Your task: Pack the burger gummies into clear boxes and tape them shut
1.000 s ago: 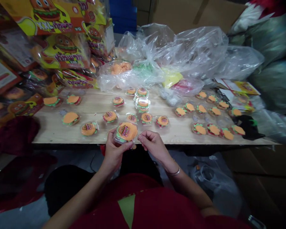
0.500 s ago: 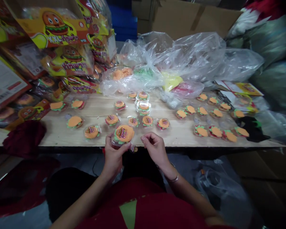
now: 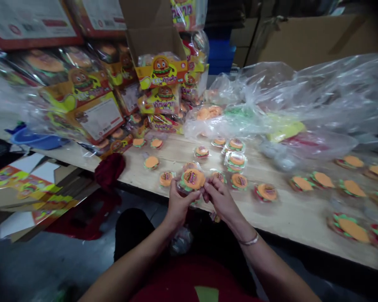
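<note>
My left hand (image 3: pixel 180 202) is closed round a burger in a clear plastic case (image 3: pixel 192 179), thumb at its near side. The burger has an orange bun top with a printed sticker and green edging. My right hand (image 3: pixel 219 195) is pinched close to the case's right edge; what its fingertips hold, if anything, is too small to make out. Below that hand hangs a small printed sticker piece (image 3: pixel 214 217); where it is held is hidden. Just beyond my hands lie more cased burgers with stickers, such as this one (image 3: pixel 239 181).
Burgers without visible stickers (image 3: pixel 349 226) spread to the right. Printed display boxes (image 3: pixel 162 69) are stacked at the back left, near a dark red cloth (image 3: pixel 110 171). Clear plastic bags (image 3: pixel 290 90) with coloured pieces lie behind. The table's front edge (image 3: pixel 145 192) runs before me.
The view has turned left, bringing more boxes and a blue basin into sight. My right hand has come in to the right side of the burger case, which my left hand still holds.
</note>
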{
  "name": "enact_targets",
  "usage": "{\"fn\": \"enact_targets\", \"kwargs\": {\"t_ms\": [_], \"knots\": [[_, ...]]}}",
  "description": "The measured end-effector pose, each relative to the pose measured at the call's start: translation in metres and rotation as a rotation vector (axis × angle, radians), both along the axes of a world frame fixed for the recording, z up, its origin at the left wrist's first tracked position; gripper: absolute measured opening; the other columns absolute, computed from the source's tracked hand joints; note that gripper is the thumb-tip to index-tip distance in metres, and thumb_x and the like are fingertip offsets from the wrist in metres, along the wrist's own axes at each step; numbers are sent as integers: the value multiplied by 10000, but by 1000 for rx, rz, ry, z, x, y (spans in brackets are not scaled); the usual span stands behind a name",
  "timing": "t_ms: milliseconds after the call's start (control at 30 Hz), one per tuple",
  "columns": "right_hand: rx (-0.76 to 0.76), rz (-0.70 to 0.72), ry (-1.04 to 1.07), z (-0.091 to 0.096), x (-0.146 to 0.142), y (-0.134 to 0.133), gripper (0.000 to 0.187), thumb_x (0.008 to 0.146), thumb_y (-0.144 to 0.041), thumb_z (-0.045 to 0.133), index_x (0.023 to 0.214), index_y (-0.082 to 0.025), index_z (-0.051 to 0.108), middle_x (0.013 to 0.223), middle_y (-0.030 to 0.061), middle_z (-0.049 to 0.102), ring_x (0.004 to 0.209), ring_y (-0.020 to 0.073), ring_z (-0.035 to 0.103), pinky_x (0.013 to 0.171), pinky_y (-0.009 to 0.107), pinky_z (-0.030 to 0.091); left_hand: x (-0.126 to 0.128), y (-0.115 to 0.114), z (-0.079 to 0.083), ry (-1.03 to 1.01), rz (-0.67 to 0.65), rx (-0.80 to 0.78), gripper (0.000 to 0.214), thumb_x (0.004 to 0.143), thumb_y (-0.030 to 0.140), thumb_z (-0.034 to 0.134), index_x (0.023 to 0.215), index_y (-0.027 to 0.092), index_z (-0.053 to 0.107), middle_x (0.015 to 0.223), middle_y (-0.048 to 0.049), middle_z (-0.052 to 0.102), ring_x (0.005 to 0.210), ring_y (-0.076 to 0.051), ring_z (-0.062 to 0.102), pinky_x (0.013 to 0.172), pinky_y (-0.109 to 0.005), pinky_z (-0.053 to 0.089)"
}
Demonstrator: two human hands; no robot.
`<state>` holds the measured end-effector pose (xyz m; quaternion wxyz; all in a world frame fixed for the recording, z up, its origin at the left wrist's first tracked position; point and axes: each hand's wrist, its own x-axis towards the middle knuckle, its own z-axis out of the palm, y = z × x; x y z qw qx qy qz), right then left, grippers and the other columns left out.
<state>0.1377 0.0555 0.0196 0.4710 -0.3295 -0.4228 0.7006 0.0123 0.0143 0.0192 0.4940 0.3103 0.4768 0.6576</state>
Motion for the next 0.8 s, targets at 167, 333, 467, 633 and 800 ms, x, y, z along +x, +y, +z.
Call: {"fn": "enact_targets", "kwargs": {"t_ms": [167,333,467,633,800], "knots": [[15,226,-139,18,-53,77,155,753,-279,605,687,-168,519,600,-37,561,460,52,462,457,177,385,-98,40,6,364,260,-170,462,672,390,717,1068,170,624,999,-60,688,831,-166,658,662,-227,502],[62,236,-459,5,-114,146,221,852,-172,542,635,-133,531,542,-42,507,447,44,451,479,173,398,-188,73,-13,498,594,-433,295,863,376,565,920,98,643,879,-68,674,796,-163,635,653,-262,494],[111,177,-692,-15,-135,162,212,913,-284,573,791,-112,592,675,-26,577,544,71,530,541,212,466,-210,89,-30,530,559,-574,273,898,372,576,977,116,628,920,-49,660,781,-156,637,708,-332,541],[341,-28,-887,-14,-127,154,162,786,-126,619,944,-93,634,989,134,626,836,202,615,732,308,473,-211,108,-42,521,581,-578,282,897,331,585,1099,134,598,1067,-76,629,909,-191,629,776,-373,545],[639,-45,-843,5,-110,118,192,795,-147,552,964,-153,644,1043,96,603,870,184,601,784,296,465,-211,105,-43,447,632,-438,227,900,326,575,995,121,601,945,-51,623,792,-152,607,704,-326,528]]}}
